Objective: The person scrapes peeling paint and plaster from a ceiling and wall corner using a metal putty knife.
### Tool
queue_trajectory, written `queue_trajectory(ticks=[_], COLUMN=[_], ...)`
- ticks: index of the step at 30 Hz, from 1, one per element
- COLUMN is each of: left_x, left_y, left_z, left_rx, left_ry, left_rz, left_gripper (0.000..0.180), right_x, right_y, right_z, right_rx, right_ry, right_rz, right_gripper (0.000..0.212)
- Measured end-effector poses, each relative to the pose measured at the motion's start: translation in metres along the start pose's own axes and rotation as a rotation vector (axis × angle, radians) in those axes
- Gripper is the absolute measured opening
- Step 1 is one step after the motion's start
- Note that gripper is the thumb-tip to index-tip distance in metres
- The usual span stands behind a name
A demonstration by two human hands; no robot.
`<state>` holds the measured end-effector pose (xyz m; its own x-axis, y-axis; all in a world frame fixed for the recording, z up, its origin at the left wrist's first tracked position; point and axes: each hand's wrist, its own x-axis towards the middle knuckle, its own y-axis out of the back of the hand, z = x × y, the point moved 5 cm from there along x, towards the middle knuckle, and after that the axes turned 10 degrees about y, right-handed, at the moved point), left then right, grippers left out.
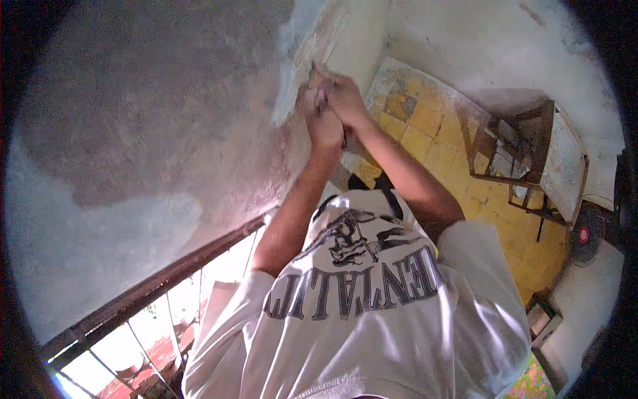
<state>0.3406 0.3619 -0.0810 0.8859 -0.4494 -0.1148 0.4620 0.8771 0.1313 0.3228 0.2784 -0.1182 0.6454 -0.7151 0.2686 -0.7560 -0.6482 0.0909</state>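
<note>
Both my hands are together at the wall (166, 100), arms stretched out ahead. My left hand (322, 121) is closed, its fingers curled around something slim. Against it and slightly farther up, my right hand (345, 101) is closed too, over the same thing. Of this slim dark-tipped tool (314, 66), a narrow point shows above the fingers. A dark bit also sticks out below the hands. The grip hides the rest, and its kind cannot be made out. Beside the hands, the wall bears a pale scraped strip (287, 83) between grey-brown and cream surfaces.
A dark window frame with bars (159, 286) runs along the lower left, bright outside. Yellow floor tiles (425, 113) lie to the right. A worn wooden cabinet-like piece (565, 166) stands there, with a round dark object (586, 236) near it.
</note>
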Motion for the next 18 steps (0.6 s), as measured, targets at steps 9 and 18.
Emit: queue_trajectory(ticks=[9, 18], left_x=[0.001, 0.036], left_y=[0.002, -0.018], left_z=[-0.013, 0.001], left_rx=[0.111, 0.007], left_ry=[-0.124, -0.256], left_rz=[-0.022, 0.034], left_gripper=[0.026, 0.027], right_x=[0.003, 0.038], right_y=[-0.002, 0.011], right_z=[-0.004, 0.011], right_rx=[0.034, 0.042], right_ry=[0.042, 0.004], right_rz=[-0.128, 0.096], right_gripper=[0.039, 0.024])
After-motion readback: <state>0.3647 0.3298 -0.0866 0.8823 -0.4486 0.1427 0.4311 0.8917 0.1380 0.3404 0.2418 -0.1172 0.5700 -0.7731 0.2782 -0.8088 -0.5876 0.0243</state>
